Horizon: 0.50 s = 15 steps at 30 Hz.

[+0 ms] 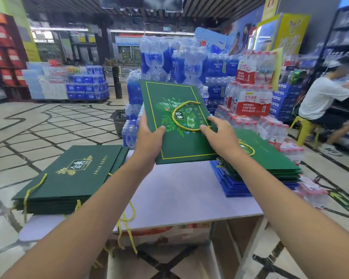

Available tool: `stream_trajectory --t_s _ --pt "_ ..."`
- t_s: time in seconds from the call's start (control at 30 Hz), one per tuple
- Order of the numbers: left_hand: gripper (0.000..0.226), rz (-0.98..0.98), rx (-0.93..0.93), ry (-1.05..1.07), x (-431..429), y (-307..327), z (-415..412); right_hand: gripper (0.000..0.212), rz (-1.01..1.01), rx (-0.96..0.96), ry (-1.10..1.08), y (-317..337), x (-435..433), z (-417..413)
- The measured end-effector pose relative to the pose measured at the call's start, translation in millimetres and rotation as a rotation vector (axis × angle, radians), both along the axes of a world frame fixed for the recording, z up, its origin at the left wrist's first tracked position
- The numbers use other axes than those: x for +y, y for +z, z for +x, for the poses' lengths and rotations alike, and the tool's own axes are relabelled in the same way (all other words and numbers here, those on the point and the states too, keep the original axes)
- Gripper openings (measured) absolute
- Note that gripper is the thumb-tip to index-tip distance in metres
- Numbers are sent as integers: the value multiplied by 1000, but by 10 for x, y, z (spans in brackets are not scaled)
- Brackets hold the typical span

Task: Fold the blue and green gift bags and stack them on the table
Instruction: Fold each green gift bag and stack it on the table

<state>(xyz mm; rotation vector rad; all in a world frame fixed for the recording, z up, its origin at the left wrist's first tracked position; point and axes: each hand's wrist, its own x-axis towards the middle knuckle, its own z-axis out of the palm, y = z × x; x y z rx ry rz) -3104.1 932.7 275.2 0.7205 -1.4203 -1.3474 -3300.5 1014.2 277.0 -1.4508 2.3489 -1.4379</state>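
Green gift bag (pixel 181 144), folded flat, is being held in the air over the far part of the table (pixel 179 196), its far end tilting upward; the left hand (pixel 149 137) is gripping its left edge, thumb lying on the printed face; the right hand (pixel 220 135) is holding its right edge, thumb and a fingertip resting on the face by the yellow cord handle (pixel 189 101); a pile of flat green bags (pixel 73 174) is lying on the table's left side; on the right, more green bags (pixel 270 160) are sitting on top of a stack of blue bags (pixel 234 186); packs of bottled water (pixel 169 57) are standing behind the table.
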Motion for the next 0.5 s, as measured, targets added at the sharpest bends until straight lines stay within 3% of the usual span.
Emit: stream_trajectory --t_s 0.13,0.27,0.33,0.43,0.5 --pt "42 -36 -117 -48 76 182 -604 60 6 37 -62 392 311 -528" --pt "38 -62 -283 -150 181 137 -1232 66 139 82 -147 545 682 -1022" --pt "58 -90 -377 -196 147 -1 -1527 69 211 95 -185 508 826 -1249" --pt "107 -116 -532 -241 -50 -356 -2007 71 307 92 -231 347 990 -1527" --pt "119 -111 -626 -269 -104 -567 -2215 71 361 77 -247 182 1056 -1675"
